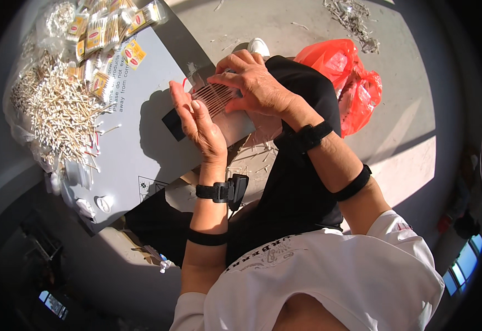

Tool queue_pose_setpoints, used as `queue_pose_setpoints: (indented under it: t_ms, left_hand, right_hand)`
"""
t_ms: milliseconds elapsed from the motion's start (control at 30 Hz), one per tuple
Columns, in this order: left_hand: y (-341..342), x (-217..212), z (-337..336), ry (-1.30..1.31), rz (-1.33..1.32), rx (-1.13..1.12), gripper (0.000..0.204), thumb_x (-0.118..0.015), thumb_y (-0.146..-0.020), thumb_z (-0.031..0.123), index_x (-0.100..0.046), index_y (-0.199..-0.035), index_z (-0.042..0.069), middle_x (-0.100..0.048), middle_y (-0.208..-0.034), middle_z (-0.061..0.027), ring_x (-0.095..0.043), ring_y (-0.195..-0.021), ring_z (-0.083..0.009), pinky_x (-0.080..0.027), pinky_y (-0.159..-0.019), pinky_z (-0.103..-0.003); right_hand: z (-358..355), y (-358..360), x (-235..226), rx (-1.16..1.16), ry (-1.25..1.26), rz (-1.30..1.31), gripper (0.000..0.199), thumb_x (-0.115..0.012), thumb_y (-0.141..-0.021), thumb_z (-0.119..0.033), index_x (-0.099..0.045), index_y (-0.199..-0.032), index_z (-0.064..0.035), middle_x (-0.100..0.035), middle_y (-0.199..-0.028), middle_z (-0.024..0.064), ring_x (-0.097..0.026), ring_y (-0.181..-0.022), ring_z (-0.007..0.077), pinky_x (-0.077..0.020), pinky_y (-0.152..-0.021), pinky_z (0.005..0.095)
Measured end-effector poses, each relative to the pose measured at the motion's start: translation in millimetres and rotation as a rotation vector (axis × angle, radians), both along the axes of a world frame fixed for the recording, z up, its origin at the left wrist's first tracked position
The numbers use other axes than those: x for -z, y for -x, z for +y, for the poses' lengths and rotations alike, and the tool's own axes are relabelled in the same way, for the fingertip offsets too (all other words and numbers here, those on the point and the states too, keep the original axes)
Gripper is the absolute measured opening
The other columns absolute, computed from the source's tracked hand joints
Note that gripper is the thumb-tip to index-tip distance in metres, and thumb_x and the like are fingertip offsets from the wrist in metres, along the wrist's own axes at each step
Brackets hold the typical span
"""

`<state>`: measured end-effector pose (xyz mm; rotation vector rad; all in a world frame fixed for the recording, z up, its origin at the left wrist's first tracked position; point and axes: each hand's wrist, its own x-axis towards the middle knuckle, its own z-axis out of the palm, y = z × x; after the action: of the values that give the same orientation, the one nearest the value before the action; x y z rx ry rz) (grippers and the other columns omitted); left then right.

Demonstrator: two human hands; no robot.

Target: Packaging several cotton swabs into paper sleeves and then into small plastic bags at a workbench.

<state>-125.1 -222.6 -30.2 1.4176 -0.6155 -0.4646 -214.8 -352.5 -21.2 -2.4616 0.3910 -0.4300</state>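
- Right hand [255, 83]: fingers were laid flat and slightly spread over a bundle of cotton swabs [214, 98], pressing it down.
- Left hand [199, 124]: fingers were held straight and pressed together, edge-on against the bundle's left end.
- One bundle was seen, lying at the near edge of the grey board [142, 143]; swab count could not be told.
- One loose swab heap [59, 110] was spread at the board's far left, small yellow packets [95, 36] above it.
- One red plastic bag [351, 83] was seen on the floor, right.
- Two black straps were worn on each forearm.
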Motion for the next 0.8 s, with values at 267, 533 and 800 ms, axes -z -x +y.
queue_pose_setpoints:
  t_ms: [267,533,800]
  left_hand:
    - [-1,1,-2,0.105,0.008,0.02,0.059,-0.038,-0.102,0.03,-0.019,-0.146,-0.005,-0.018,-0.153,-0.0215,-0.017,-0.143,-0.0294,-0.011,-0.118,-0.043]
    - [-1,4,1,0.166,0.064,-0.077,0.06,-0.039,-0.1,0.033,-0.022,-0.144,-0.006,-0.022,-0.151,-0.023,-0.018,-0.143,-0.0328,-0.011,-0.117,-0.045]
    - [1,1,-7,0.167,0.046,-0.041,0.059,-0.037,-0.101,0.032,-0.024,-0.143,-0.006,-0.022,-0.151,-0.022,-0.018,-0.143,-0.0329,-0.011,-0.117,-0.045]
  right_hand:
    - [4,4,0,0.091,0.067,-0.021,0.068,-0.085,-0.057,-0.023,-0.064,-0.121,-0.0198,-0.049,-0.127,0.0033,-0.041,-0.123,0.0245,-0.0328,-0.103,0.0413]
    - [23,11,24,0.879,-2.002,-0.514,0.026,-0.077,-0.079,-0.024,-0.065,-0.094,-0.0065,-0.063,-0.084,0.0005,-0.055,-0.074,0.0119,-0.0423,-0.071,0.0268]
    - [31,1,39,0.671,-1.775,-0.5,0.008,-0.071,-0.082,-0.006,-0.067,-0.088,-0.0037,-0.066,-0.08,0.0027,-0.058,-0.066,0.0099,-0.045,-0.06,0.0232]
